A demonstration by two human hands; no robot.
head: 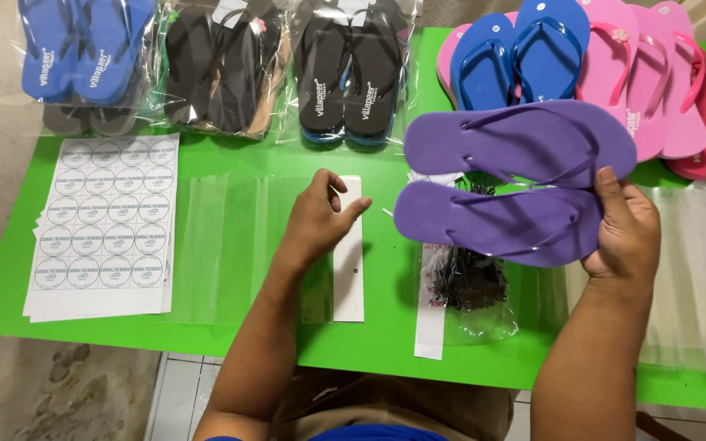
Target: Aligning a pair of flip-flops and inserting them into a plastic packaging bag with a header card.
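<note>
1. Bright green table [386, 327] fills the view, its near edge just ahead of the person's lap, tiled floor below.
2. Right hand [624, 233] is clamped on the heel ends of a pair of purple flip-flops [516, 184], held side by side above the table, long axes running left to right, toes pointing toward the left hand.
3. Left hand [318, 216] rests fingers-down, loosely spread, on a clear plastic bag [239, 245] with a white header strip [350, 261], gripping nothing.
4. Bag lies left of the pair; left hand is nearer it.
5. Open green surface lies between the hands; a small packet of dark ties [471, 282] sits under the pair.
6. Sticker sheets [104, 229] lie at the left, bagged sandals [353, 73] behind, loose blue and pink sandals [614, 73] behind at the right.
</note>
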